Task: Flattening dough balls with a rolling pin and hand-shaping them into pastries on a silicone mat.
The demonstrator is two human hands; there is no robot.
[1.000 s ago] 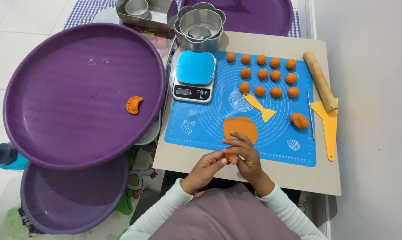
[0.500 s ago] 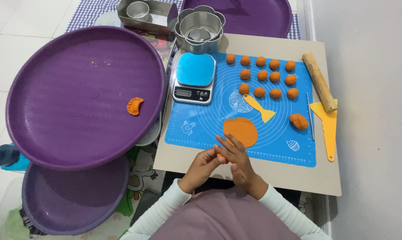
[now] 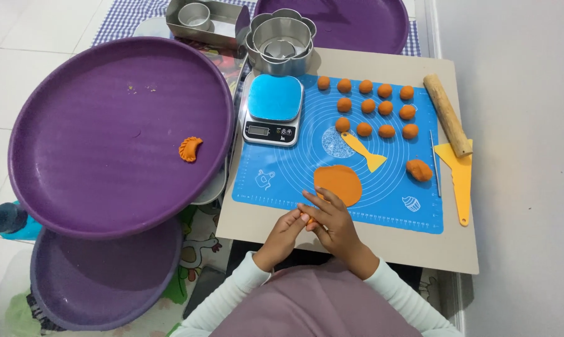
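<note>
Both hands together at the near edge of the square beige tabletop (image 3: 447,249), just off the near edge of the blue silicone baking mat (image 3: 382,156). Left hand (image 3: 286,229) and right hand (image 3: 329,219) cupped around a small orange lump of dough (image 3: 310,218), fingertips pinching it between them; only a sliver of the lump showing, so shape of the piece hard to tell.

Just beyond the fingers, on the mat's near middle, a flat orange dough disc (image 3: 338,183), touching or nearly touching the right hand. Toward the far edge, rows of small orange dough balls (image 3: 374,107); beside them at the far left corner of the mat, a digital kitchen scale with a blue platform (image 3: 274,107). Between balls and disc, a small yellow plastic spatula (image 3: 364,150). Near the right edge: a larger orange dough lump (image 3: 419,170), a yellow plastic scraper (image 3: 460,176), a wooden rolling pin (image 3: 447,115). Left of the tabletop, a large round purple tray (image 3: 76,156) with one folded orange crescent pastry (image 3: 190,149) on it.

Likely risks: too hard a pinch could tear or squash the soft lump; working beyond the mat's near edge could let a dropped piece land on bare board or roll off into the lap; a forward drift of the right hand could dent the flat disc.
</note>
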